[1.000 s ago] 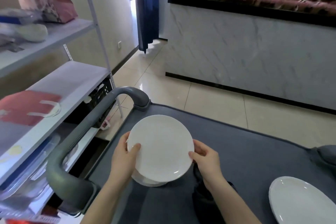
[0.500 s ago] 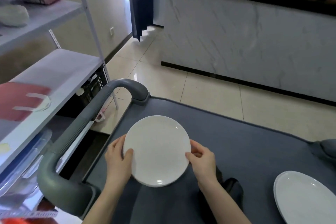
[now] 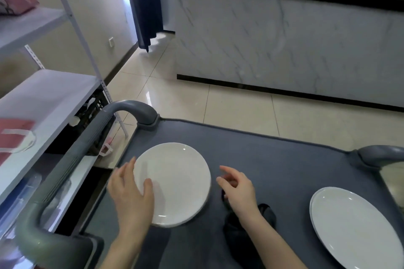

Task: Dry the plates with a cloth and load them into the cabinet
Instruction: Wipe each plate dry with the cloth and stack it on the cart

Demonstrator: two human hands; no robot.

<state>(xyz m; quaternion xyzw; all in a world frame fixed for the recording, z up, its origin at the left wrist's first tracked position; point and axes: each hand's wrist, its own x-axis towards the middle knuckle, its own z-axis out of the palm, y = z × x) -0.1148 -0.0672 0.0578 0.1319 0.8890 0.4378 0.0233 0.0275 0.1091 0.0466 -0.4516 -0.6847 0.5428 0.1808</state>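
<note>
A white round plate point(image 3: 177, 183) lies flat on the dark grey top of a cart point(image 3: 273, 159), on top of another plate whose rim shows beneath it. My left hand point(image 3: 131, 196) rests at the plate's left edge, fingers loose, thumb over the rim. My right hand point(image 3: 237, 188) hovers just right of the plate, fingers relaxed and holding nothing. A dark cloth point(image 3: 247, 231) lies on the cart under my right wrist. A second stack of white plates point(image 3: 354, 225) sits at the cart's right.
A grey cart handle point(image 3: 72, 159) curves along the left. Beyond it stands a white metal shelf rack point(image 3: 48, 94) holding red bags. A marble-fronted counter point(image 3: 284, 39) stands across the tiled floor.
The plate came down from between both hands onto the plate beneath. My right hand let go and moved off to the right; my left hand loosened its grip.
</note>
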